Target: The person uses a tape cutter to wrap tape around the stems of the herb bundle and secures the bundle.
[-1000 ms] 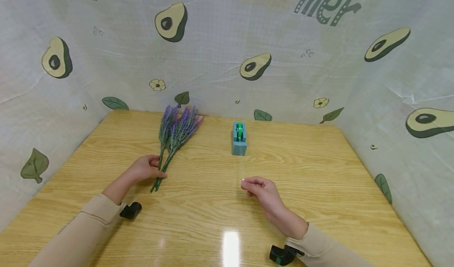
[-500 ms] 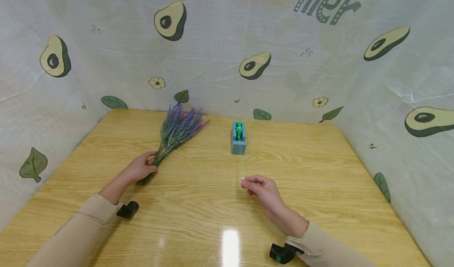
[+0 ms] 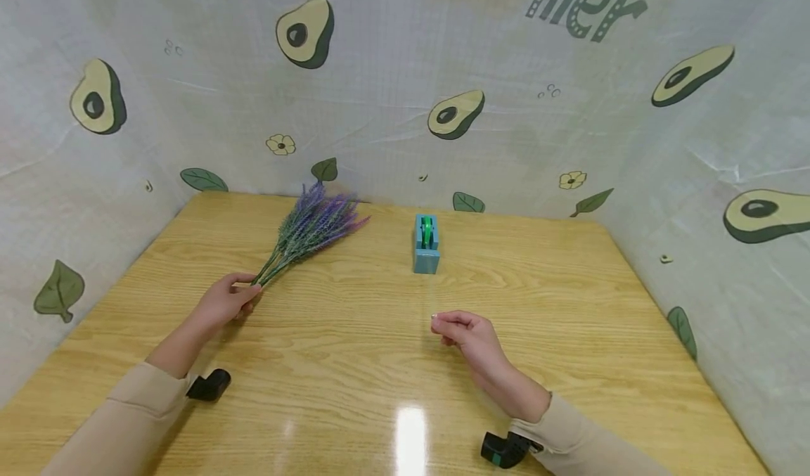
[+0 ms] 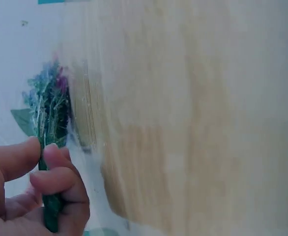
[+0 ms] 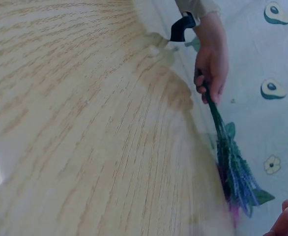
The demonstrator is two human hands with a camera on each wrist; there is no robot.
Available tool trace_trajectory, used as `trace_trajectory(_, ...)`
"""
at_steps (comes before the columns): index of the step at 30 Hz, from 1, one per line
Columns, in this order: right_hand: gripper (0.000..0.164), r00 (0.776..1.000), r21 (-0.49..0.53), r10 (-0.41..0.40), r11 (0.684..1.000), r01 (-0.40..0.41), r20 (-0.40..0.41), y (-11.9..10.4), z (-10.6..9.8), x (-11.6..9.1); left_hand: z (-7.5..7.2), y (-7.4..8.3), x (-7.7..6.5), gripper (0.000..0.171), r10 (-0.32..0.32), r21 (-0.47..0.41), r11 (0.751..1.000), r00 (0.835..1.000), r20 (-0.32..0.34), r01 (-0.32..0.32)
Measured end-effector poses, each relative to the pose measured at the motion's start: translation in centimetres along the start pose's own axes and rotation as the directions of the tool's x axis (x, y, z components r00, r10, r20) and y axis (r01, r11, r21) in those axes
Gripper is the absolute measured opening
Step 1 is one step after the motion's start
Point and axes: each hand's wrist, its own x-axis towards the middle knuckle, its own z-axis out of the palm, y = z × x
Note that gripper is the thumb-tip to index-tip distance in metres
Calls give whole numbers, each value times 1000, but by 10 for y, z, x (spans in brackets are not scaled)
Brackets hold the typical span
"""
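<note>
- With the fingers of our left hand [image 3: 223, 303] we grip the lavender bunch [image 3: 313, 226], left of the blue dispenser [image 3: 427, 259].
- Our right hand [image 3: 470, 337] pinches the tape's end [image 3: 434, 316] nearer us.

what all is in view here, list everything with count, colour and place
wooden table: 1, light brown, across the lower part of the head view
tape dispenser: 1, blue, far middle of the table
reel: 1, green, in the dispenser
tape strip: apparently 1, see-through and faint, from the dispenser toward the right hand
lavender bunch: 1, purple and green, left of the dispenser
avocado-print cloth: number of sheets unclear, off-white, behind and beside the table
wrist devices: 2, black, one by each wrist
sleeves: 2, beige, one on each arm
left hand: 1, bare, gripping the lavender bunch
right hand: 1, bare, fingertips pinched at the strip's near end
</note>
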Motion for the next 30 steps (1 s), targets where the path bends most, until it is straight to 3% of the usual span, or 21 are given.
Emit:
trace_trajectory(6,16,1000,12,9,1000,-9,2,-1,0,0,-7,-7,-6,50,8,-20,1000,998,-61,-9)
trace_trajectory(14,17,1000,7,-11,1000,11,22,-7,-2,0,-20,-10,-13,50,50,-29,998,996,-73,-52)
trace_trajectory(18,17,1000,12,-10,1000,10,10,-10,-2,0,-25,-8,-17,46,91,-55,994,995,-46,-94)
trace_trajectory(30,8,1000,50,-19,999,18,22,-20,-5,2,-40,-16,-33,42,76,-50,996,993,91,-72)
